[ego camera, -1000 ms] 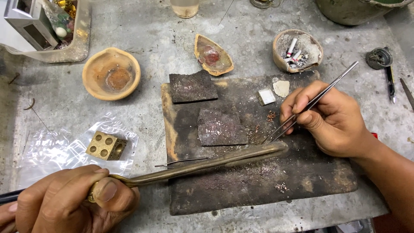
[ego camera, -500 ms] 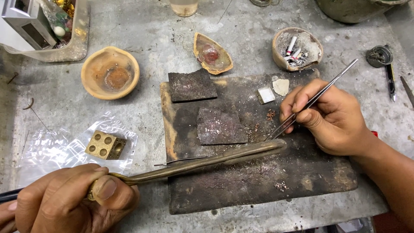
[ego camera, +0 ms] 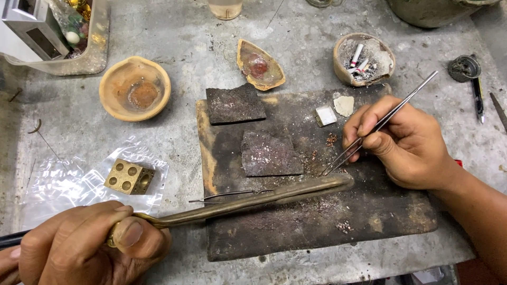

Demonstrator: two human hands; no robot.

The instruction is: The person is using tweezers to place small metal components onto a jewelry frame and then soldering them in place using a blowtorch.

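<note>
My left hand [ego camera: 84,245] at the bottom left grips a long brass torch pipe [ego camera: 253,199] that reaches right across a charred soldering board [ego camera: 311,232], its tip near the board's middle. My right hand [ego camera: 404,142] holds thin steel tweezers [ego camera: 380,124] pencil-style, their points down on the board just above the pipe's tip. Two dark charcoal slabs [ego camera: 270,153] lie on the board. A bent thin wire [ego camera: 229,195] rests beside the pipe. Tiny metal bits [ego camera: 331,139] are scattered near the tweezers.
A clay dish [ego camera: 134,87] and a broken shell-like dish [ego camera: 260,66] sit behind the board, and a bowl of ash [ego camera: 364,58] at the back right. A brass dapping cube [ego camera: 128,177] lies on a clear plastic bag. A clear tray [ego camera: 58,37] stands far left.
The tweezers' points have shifted slightly over the board. The left hand and pipe stay almost still.
</note>
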